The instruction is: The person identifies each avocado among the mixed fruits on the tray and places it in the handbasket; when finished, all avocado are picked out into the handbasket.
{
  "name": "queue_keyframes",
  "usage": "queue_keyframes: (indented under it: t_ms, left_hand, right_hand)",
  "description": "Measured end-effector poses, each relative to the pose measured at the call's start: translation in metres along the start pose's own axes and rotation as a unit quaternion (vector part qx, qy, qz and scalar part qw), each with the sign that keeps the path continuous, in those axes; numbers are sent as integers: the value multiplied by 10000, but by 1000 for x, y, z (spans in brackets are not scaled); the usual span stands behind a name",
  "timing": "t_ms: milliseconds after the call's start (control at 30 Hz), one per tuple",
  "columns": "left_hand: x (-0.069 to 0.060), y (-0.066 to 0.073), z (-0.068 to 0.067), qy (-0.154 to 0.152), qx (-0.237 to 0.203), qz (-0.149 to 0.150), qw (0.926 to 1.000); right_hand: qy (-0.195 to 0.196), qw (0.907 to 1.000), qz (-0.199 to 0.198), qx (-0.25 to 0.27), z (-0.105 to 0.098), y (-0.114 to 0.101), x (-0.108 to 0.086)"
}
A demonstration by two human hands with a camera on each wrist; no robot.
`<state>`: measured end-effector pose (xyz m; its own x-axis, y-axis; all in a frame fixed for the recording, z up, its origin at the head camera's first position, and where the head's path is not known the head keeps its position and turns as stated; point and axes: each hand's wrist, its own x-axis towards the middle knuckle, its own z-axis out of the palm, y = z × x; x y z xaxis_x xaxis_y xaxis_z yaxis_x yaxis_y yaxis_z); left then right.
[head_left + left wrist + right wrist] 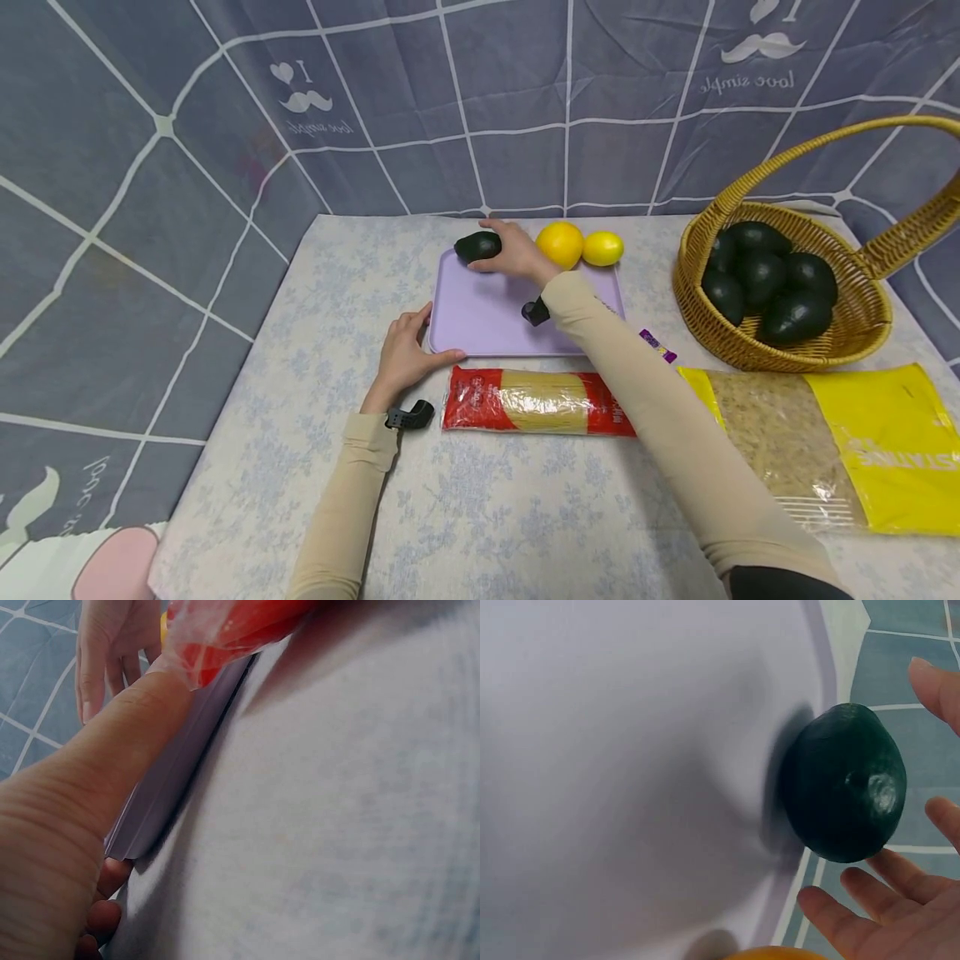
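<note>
A light purple tray (491,321) lies on the table. My left hand (405,354) holds its near left corner, thumb along the front edge and fingers at the left side; the left wrist view shows the thumb (142,724) partly covering the tray's side. On the far left corner sits a dark green avocado (476,247). My right hand (516,252) is at this avocado. In the right wrist view its fingers (881,896) are spread, one fingertip at or very near the avocado (844,784). An orange (560,243) and a lemon (603,248) rest along the tray's far right side.
A red-ended pack of dry noodles (543,402) lies just in front of the tray. To the right stands a wicker basket (693,304) with several avocados (761,277). Nearer are a yellow bag (892,442) and a small purple packet (657,345). Patterned curtains (517,100) border the table.
</note>
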<state>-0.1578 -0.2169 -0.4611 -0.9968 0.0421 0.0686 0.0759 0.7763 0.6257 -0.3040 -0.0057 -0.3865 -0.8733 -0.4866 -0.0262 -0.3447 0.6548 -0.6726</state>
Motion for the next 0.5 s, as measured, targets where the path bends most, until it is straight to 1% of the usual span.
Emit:
queue_keyframes:
  t_ms: [167,500]
  left_hand:
    - [-1,0,0,-16,-1,-3,10000]
    - [0,0,0,5,15,12,10000]
  right_hand:
    - [-40,10000,40,-18,4,2,1]
    - [-65,9996,287,-2,9,1,-1]
